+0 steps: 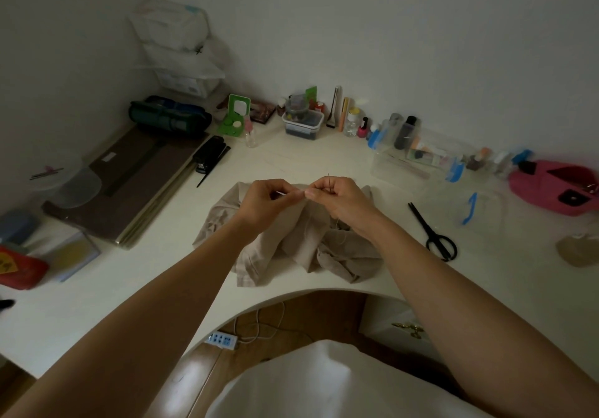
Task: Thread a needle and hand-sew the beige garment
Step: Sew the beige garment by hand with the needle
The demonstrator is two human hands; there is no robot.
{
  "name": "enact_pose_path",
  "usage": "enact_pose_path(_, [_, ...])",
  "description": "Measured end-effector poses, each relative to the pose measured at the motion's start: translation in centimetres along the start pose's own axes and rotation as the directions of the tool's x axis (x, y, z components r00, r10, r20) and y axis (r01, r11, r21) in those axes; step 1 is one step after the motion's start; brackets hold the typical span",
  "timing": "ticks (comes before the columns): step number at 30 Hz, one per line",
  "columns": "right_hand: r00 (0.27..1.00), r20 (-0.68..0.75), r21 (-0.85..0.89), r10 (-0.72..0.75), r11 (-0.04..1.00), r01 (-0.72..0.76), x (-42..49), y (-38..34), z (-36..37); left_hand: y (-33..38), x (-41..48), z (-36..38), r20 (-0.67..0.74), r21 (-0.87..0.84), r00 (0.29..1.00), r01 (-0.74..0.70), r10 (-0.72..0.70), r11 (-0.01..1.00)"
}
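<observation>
The beige garment [291, 239] lies crumpled on the white desk in front of me. Above it, my right hand [340, 199] pinches a thin needle [329, 181] that points up from between its fingers. My left hand [265, 202] pinches a pale thread end [285, 194] and holds it close to my right hand's fingertips. The two hands nearly touch. A thin thread hangs below my right hand toward the fabric. Whether the thread passes through the needle's eye is too small to tell.
Black scissors [436, 233] lie to the right of the garment. A clear plastic box [418, 158] and small bottles line the back wall. A black stapler [210, 155] and flat brown boards [136, 187] sit at left. A pink pouch [554, 190] is far right.
</observation>
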State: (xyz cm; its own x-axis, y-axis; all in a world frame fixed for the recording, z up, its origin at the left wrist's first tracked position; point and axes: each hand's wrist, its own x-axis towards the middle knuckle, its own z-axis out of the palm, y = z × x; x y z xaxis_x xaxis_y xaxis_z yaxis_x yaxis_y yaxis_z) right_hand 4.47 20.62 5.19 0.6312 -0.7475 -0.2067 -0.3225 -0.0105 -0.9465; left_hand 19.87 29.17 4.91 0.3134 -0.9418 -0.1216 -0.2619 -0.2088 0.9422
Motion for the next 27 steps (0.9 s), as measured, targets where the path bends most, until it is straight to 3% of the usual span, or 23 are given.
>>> enact_pose_path(6, [0.997, -0.067, 0.167, 0.036, 0.986, -0.025, 0.5, 0.1, -1.0, 0.2, -0.1, 0.0, -0.039, -0.094, 0.998, 0.053, -0.057, 0.994])
enact_pose_path(12, [0.991, -0.059, 0.060, -0.117, 0.991, 0.121, 0.0, -0.3, -1.6, 0.2, -0.2, -0.2, -0.043, -0.127, 0.994, 0.093, -0.099, 0.988])
enact_pose_path(16, [0.990, 0.026, 0.027, -0.136, 0.990, 0.136, -0.5, -0.1, -1.5, 0.0, -0.2, -0.3, -0.064, -0.131, 0.993, 0.089, -0.098, 0.987])
enact_pose_path(27, [0.980, 0.017, -0.121, -0.199, 0.972, 0.200, -0.8, 0.5, -0.9, 0.1, -0.3, -0.3, -0.109, -0.168, 0.991, 0.058, -0.077, 0.984])
